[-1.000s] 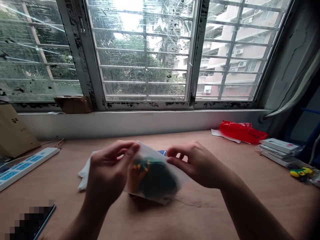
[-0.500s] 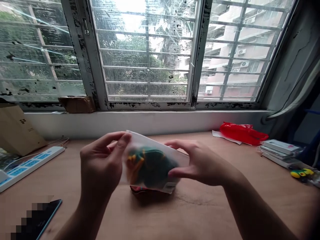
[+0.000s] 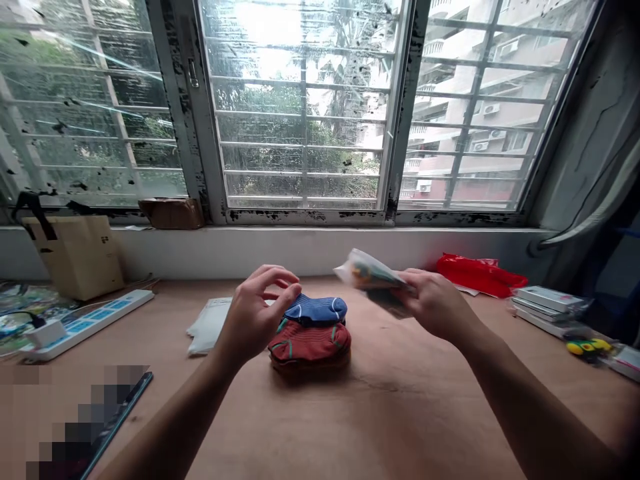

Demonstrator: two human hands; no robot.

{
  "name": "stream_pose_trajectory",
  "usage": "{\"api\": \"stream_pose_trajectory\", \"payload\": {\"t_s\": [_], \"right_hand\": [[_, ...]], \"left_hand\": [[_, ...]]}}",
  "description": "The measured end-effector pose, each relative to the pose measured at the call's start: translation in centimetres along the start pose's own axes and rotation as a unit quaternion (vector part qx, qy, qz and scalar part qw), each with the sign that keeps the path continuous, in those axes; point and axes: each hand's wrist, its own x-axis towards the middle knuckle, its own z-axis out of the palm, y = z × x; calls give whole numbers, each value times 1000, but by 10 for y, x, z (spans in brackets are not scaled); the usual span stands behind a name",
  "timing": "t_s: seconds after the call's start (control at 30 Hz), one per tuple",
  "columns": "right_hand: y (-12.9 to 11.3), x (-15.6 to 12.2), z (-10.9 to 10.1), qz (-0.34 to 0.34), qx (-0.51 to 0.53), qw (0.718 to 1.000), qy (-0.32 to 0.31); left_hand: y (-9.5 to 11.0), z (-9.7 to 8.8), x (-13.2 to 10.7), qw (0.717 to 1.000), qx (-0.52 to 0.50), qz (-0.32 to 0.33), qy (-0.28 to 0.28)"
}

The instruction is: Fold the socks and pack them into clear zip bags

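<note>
The right hand (image 3: 434, 301) pinches a frosted plastic packet with dark contents (image 3: 374, 275), right of the stacked red-and-blue folded socks (image 3: 310, 343); probably light, slippery, best gripped by one end. The left hand (image 3: 261, 308) curves loosely, fingers parted.

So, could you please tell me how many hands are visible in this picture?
2. The left hand is beside the blue socks, with nothing visible in its grasp; the right hand holds the frosted bag. Neither is fully hidden.
</note>
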Motion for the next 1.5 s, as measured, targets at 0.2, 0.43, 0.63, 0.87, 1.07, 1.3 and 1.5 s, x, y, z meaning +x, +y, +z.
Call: {"api": "stream_pose_trajectory", "payload": {"t_s": [0.2,0.43,0.63,0.87,1.07,1.3,1.5], "right_hand": [[105,-70,58,66,-223,972,-9],[148,-112,88,77,-180,975,-105],[150,-101,100,66,-153,982,-93],[177,-113,100,109,-155,975,-118],[150,-95,87,260,-243,929,-107],[-20,-40,88,-76,27,996,-33],[-80,-47,136,-171,102,978,-63]], "left_hand": [[-94,-25,-25,979,156,-129,32],[-177,-37,-54,921,335,-200,8],[-187,-33,-62,891,386,-237,-25],[-194,-46,-65,887,380,-258,-52],[-197,-46,-66,891,376,-252,-32],[-156,-25,-67,950,302,-64,-36],[-121,10,-80,944,180,171,-216]]}}
